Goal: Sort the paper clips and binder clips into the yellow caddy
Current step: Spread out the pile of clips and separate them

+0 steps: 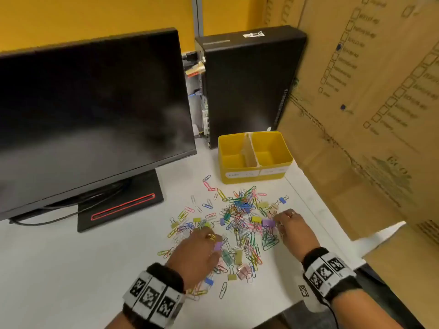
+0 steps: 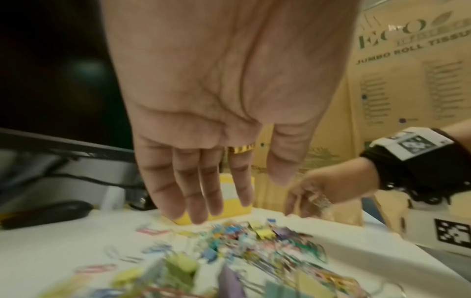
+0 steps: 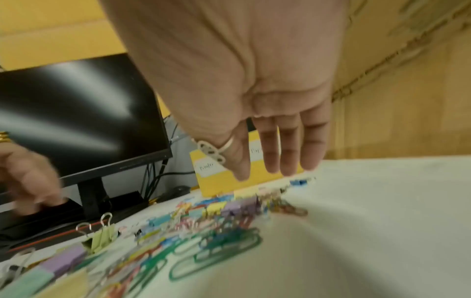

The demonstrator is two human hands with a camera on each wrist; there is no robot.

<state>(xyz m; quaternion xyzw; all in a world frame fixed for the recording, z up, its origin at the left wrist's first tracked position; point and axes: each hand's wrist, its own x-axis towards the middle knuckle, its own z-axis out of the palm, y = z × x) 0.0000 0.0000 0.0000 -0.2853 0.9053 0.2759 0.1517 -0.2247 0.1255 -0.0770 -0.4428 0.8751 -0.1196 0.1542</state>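
Now both hands, left hand (image 1: 194, 250) and right hand (image 1: 293, 227), fingers straight, empty, over scattered colourful paper and binder clips (image 1: 240, 224); 2-compartment yellow plastic caddy (image 1: 255, 178) beyond.

An office desk: a black flat-screen monitor (image 1: 92, 119) fills the frame's left, a black slim desktop computer tower (image 1: 249, 84) stands upper centre, and coloured clips (image 1: 237, 224) litter the white worktop (image 1: 99, 257).
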